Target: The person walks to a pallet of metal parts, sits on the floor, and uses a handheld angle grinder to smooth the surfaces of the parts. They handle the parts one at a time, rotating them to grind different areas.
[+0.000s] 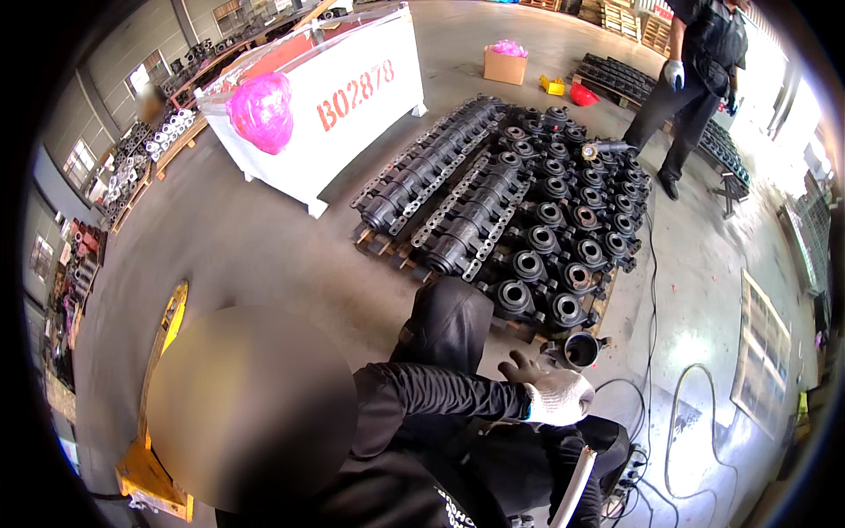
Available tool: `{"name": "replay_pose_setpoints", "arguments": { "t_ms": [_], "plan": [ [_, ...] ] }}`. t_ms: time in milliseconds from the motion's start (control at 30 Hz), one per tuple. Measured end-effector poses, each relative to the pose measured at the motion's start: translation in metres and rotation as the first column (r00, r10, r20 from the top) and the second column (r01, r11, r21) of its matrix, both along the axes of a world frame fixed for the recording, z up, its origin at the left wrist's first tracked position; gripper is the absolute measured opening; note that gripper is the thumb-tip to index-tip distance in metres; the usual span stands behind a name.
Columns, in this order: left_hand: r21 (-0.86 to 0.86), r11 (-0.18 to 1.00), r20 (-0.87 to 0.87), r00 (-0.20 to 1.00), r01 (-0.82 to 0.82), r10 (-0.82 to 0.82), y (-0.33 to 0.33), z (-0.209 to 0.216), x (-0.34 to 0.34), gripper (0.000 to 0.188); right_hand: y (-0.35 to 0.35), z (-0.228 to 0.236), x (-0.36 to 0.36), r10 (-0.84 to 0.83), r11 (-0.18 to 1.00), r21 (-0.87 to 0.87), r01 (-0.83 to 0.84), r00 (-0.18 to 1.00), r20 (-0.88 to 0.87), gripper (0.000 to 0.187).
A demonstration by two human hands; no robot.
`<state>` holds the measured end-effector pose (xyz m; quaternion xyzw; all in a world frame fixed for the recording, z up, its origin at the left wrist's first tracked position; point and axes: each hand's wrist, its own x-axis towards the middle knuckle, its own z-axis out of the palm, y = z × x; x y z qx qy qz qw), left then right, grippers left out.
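My left forearm, in a black sleeve, crosses from the left over my bent knee [444, 321]. My left hand [560, 398], in a white knit glove, looks curled; what it holds, if anything, is hidden. Grey-coated fingers [520, 366], spread apart, show beyond it; they appear to belong to my right hand, overlapped by the left. A black ring-shaped casting [581, 350] lies just past the fingers, apart from them. A white strip or tube [574, 488] runs alongside the dark sleeve at the lower edge; its kind is unclear.
A pallet carries black round castings [547, 214] and long flanged housings [466, 224]. Cables [652, 290] trail on the floor at right. A white bin [370, 97] with a pink bag stands behind. Another person [700, 84] stands far right. A yellow pallet jack [132, 471] sits left, near a blurred patch.
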<state>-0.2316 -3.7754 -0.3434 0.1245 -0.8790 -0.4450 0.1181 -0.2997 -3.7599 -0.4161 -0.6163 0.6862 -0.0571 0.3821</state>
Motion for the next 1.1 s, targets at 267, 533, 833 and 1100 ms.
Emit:
{"name": "replay_pose_setpoints", "arguments": {
  "t_ms": [267, 533, 833, 1100],
  "plan": [
    [-0.233, 0.955, 0.073, 0.983, 0.183, -0.17, -0.003, 0.0, 0.007, 0.018, 0.029, -0.059, -0.013, 0.008, 0.956, -0.285, 0.074, 0.961, 0.277, 0.046],
    [0.047, 0.996, -0.394, 0.915, -0.073, 0.086, -0.049, 0.009, 0.004, 0.05, 0.064, 0.001, -0.021, -0.092, 0.581, 0.38, 0.72, -0.406, 0.909, 0.096],
    [0.563, 0.76, -0.162, 0.946, 0.323, -0.282, -0.045, -0.056, 0.022, 0.073, 0.09, 0.091, 0.022, -0.201, 0.731, -0.423, 0.536, 0.761, 0.617, 0.101],
    [0.668, 0.655, -0.125, 0.921, 0.354, -0.37, -0.053, -0.03, 0.053, 0.074, 0.078, 0.131, 0.028, 0.03, 0.46, -0.864, 0.206, 0.969, 0.246, 0.076]
  ]
}}
